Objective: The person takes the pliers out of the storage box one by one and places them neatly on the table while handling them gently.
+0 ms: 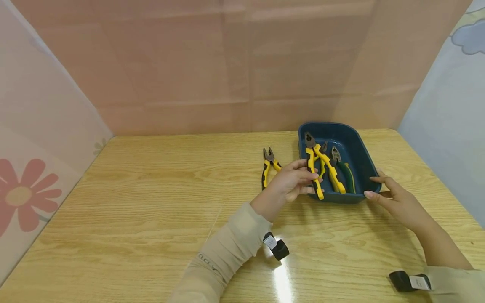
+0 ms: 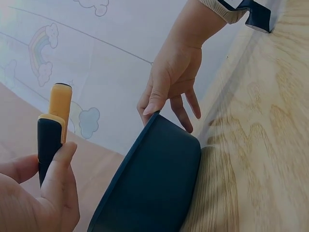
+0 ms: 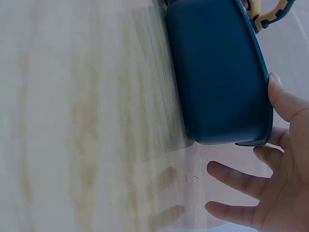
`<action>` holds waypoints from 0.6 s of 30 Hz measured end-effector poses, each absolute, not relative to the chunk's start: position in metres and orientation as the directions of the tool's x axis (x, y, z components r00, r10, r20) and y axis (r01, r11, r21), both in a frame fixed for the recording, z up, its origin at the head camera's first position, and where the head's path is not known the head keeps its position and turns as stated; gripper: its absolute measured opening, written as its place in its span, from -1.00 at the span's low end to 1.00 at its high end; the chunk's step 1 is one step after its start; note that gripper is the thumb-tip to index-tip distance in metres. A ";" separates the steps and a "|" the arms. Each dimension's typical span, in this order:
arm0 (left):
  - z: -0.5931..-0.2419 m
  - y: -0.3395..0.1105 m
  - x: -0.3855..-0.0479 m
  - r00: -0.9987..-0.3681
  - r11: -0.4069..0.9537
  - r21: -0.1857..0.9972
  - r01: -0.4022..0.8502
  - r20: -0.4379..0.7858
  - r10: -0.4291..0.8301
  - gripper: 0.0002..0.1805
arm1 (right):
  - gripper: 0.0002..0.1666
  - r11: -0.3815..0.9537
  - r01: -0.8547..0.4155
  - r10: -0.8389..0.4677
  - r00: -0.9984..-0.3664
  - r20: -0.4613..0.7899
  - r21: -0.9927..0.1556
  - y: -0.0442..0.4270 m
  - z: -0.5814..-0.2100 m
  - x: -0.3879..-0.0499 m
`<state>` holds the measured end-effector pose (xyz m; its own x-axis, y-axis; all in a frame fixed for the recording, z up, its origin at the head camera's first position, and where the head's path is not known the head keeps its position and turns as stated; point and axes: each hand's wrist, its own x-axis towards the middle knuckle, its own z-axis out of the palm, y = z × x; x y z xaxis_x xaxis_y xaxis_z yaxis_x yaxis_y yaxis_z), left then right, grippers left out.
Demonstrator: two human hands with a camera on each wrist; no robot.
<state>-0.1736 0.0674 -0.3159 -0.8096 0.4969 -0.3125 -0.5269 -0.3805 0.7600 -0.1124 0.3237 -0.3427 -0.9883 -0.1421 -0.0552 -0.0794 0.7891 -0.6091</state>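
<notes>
My left hand (image 1: 289, 183) grips one handle of a pair of yellow-and-black combination pliers (image 1: 329, 165), raised over the left part of a dark blue plastic bin (image 1: 363, 151). The pliers' handles are spread and their dark head points away from me. In the left wrist view, the thumb and fingers pinch a handle (image 2: 50, 140). My right hand (image 1: 398, 204) holds the bin's near right corner, thumb and forefinger at the rim; its other fingers (image 3: 236, 179) are spread below. Inside the bin lie green-handled pliers (image 1: 346, 174) and another yellow-handled pair, partly hidden behind the held one.
Another pair of yellow-and-black pliers (image 1: 269, 156) lies on the wooden table (image 1: 151, 202), left of the bin, its handles partly covered by my left hand. A pinkish backdrop (image 1: 189, 75) stands behind the table, with patterned panels at both sides.
</notes>
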 end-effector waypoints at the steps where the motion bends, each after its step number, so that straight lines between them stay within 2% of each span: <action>1: -0.316 0.066 -0.174 -0.809 -0.378 0.760 -0.528 -0.315 0.497 -0.32 | -0.21 0.788 -0.076 -0.140 -0.988 -0.057 -0.611 0.324 -0.343 -0.112; 4: -0.317 0.062 -0.174 -0.807 -0.371 0.763 -0.529 -0.317 0.497 -0.32 | -0.16 0.788 -0.067 -0.133 -0.989 -0.063 -0.612 0.323 -0.344 -0.112; 12: -0.316 0.050 -0.175 -0.823 -0.380 0.774 -0.507 -0.305 0.479 -0.33 | -0.29 0.790 -0.065 -0.139 -0.987 -0.075 -0.610 0.321 -0.340 -0.115; 18: -0.316 0.044 -0.173 -0.825 -0.379 0.774 -0.506 -0.306 0.476 -0.38 | -0.28 0.785 -0.053 -0.137 -0.987 -0.089 -0.618 0.321 -0.340 -0.115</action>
